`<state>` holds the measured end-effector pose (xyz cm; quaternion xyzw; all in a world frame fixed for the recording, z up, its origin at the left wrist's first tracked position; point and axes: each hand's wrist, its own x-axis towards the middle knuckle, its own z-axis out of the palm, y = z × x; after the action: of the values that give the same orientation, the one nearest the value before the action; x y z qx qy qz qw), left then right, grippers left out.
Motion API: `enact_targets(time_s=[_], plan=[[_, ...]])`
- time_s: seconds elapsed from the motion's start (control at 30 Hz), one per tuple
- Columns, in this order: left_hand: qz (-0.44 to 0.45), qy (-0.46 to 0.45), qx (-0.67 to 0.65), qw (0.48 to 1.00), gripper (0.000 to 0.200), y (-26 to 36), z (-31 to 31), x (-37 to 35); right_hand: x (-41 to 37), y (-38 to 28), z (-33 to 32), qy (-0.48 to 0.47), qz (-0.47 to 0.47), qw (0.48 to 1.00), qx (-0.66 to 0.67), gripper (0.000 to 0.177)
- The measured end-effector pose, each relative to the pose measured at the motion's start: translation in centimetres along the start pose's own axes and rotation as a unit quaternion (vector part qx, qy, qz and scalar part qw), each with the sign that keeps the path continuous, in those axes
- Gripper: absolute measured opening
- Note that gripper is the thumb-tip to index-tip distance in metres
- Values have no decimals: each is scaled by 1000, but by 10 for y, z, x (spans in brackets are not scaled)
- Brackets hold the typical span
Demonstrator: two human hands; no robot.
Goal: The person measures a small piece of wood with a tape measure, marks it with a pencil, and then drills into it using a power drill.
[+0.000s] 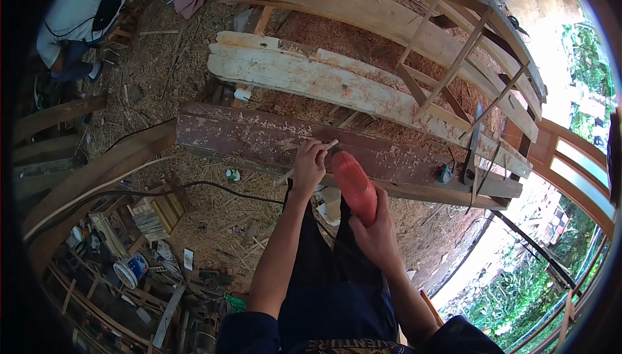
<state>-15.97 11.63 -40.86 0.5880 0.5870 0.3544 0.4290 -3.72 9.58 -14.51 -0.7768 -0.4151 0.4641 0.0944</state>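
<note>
My right hand (pixel 374 228) grips a red power tool (pixel 354 184) by its body, nose pointed at the front edge of a dark reddish plank (pixel 259 137) strewn with shavings. My left hand (pixel 309 165) pinches a small pale wooden peg (pixel 330 145) against the plank, right beside the tool's tip. Both arms reach forward over my dark trousers.
Pale rough planks (pixel 311 75) and a curved beam (pixel 363 11) lie beyond the dark plank. A teal object (pixel 446 174) and a metal square (pixel 474 153) rest at its right end. A black cable (pixel 162 189) crosses the sawdust floor. Another person (pixel 81 14) crouches top left. Clutter (pixel 129 263) lies lower left.
</note>
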Motion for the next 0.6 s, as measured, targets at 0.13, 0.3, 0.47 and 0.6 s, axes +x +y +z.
enact_targets(time_s=[0.13, 0.3, 0.47, 0.6], plan=[[0, 2, 6, 1000, 15, 2, -3, 0, 0, 3, -3, 14, -11, 1000, 7, 70], [0, -4, 16, 1000, 14, 3, -4, 0, -3, 27, -15, 29, -29, 998, 57, 70], [-13, -19, 27, 999, 16, 1, -4, -2, -17, 43, -37, 1, 45, 980, 192, 60], [-25, -36, 15, 999, 19, 6, -11, 0, -25, 59, -53, -47, 100, 919, 378, 54]])
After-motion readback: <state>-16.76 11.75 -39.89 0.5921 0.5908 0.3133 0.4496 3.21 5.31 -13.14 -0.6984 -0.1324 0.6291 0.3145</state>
